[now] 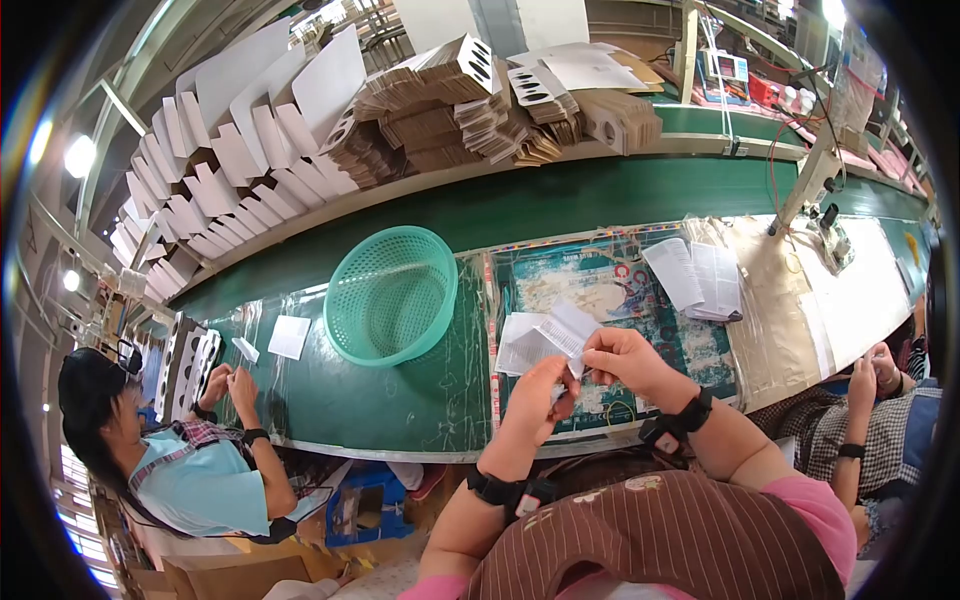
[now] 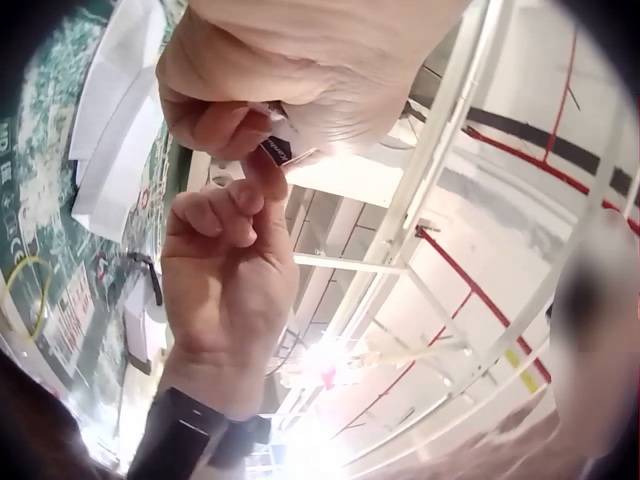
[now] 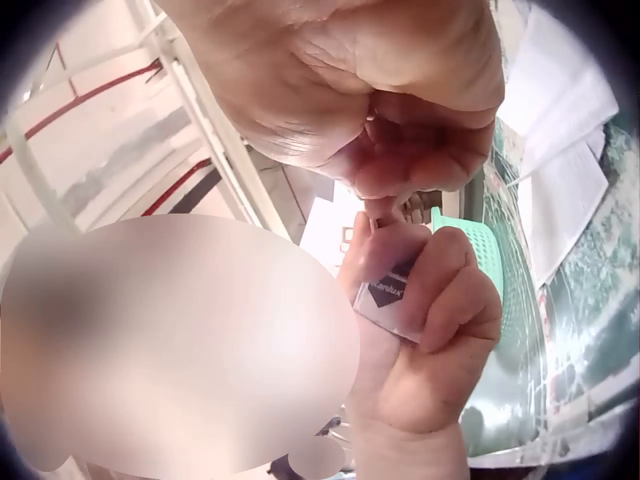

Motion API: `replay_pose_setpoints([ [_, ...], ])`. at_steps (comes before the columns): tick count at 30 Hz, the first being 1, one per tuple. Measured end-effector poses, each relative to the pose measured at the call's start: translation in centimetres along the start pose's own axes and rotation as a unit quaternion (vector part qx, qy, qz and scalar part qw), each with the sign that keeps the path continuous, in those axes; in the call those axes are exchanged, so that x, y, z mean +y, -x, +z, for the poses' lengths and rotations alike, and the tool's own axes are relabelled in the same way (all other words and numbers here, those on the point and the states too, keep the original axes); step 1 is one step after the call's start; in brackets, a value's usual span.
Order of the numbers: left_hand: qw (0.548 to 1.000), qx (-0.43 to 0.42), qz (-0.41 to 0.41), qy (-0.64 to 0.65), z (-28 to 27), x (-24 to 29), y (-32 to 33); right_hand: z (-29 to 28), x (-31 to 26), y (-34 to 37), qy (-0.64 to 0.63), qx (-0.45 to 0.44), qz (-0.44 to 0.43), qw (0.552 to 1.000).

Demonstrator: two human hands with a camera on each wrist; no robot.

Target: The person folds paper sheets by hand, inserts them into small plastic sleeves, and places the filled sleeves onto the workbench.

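Both hands meet in front of the chest, over the near edge of the bench. My left hand [image 1: 540,400] has its fingers curled round a small white card with a dark printed patch [image 3: 385,292], seen best in the right wrist view. My right hand [image 1: 630,362] is bent inward, its thumb and fingertips pinching at the far end of the same card; the fingers partly hide it in the left wrist view. Just beyond the hands, folded printed leaflets [image 1: 525,343] lie on the bench. Another group of leaflets [image 1: 700,278] is farther right.
A green mesh basket [image 1: 390,345] stands left of the hands on the green bench [image 1: 300,400]. Stacked cardboard pieces [image 1: 420,110] line the shelf behind. One person [image 1: 200,460] works at the left, another [image 1: 860,420] at the right. A metal post [image 1: 805,190] rises at back right.
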State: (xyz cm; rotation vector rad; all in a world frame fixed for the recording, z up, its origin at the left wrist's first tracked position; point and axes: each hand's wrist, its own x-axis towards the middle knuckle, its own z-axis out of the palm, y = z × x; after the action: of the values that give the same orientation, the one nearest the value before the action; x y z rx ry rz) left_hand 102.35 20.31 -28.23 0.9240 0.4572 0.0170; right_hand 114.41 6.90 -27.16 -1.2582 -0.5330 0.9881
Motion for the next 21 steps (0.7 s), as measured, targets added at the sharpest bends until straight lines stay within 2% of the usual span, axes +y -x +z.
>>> replay_pose_setpoints([
  [2,0.992,0.014,-0.063,0.107,-0.3,0.7,0.0,-0.1,-1.2,0.4,0.137,-0.043,0.017,0.989],
  [4,0.99,-0.003,-0.051,0.134,-0.8,0.0,-0.5,1.0,-1.8,0.9,0.172,-0.065,0.01,0.983],
  [6,0.996,0.044,-0.053,0.064,0.0,0.1,-0.5,1.5,-2.0,1.1,0.328,-0.124,-0.116,0.929],
  [7,0.997,0.041,-0.061,0.023,-0.1,-0.5,-0.7,1.9,-2.1,1.1,0.359,-0.108,-0.132,0.918],
  [8,0.997,0.041,-0.061,0.023,0.0,-0.9,-0.6,1.8,-1.8,0.9,0.359,-0.108,-0.132,0.917],
  [10,0.991,0.061,-0.052,-0.107,0.2,-1.4,-0.2,1.6,-0.9,0.5,0.433,-0.096,-0.141,0.885],
  [11,0.991,0.063,-0.052,-0.106,0.2,-1.7,0.0,1.8,-1.0,0.6,0.433,-0.098,-0.141,0.885],
  [13,0.99,0.042,-0.036,-0.127,0.3,-2.0,0.4,2.1,-1.2,0.9,0.507,-0.086,-0.155,0.843],
  [14,0.99,0.03,-0.028,-0.137,0.3,-2.1,0.5,2.3,-1.1,1.0,0.508,-0.087,-0.156,0.843],
  [16,0.995,0.017,-0.007,-0.102,0.4,-2.5,0.6,2.7,-0.8,1.0,0.574,-0.065,-0.109,0.809],
  [17,0.998,0.004,0.012,-0.067,0.4,-2.7,0.7,3.0,-0.9,1.0,0.575,-0.065,-0.11,0.808],
  [18,0.998,0.004,0.013,-0.066,0.0,-2.8,0.7,3.2,-1.1,1.2,0.536,-0.052,-0.112,0.835],
  [19,0.998,-0.03,-0.01,-0.061,-0.6,-2.9,0.6,3.4,-1.2,1.3,0.496,-0.039,-0.113,0.86],
  [20,0.996,-0.065,-0.032,-0.055,-0.8,-2.8,0.6,3.0,-1.0,1.0,0.496,-0.04,-0.113,0.86],
  [21,0.996,-0.064,-0.031,-0.055,-0.5,-2.8,0.7,2.2,-0.7,0.5,0.462,-0.058,-0.104,0.879],
])
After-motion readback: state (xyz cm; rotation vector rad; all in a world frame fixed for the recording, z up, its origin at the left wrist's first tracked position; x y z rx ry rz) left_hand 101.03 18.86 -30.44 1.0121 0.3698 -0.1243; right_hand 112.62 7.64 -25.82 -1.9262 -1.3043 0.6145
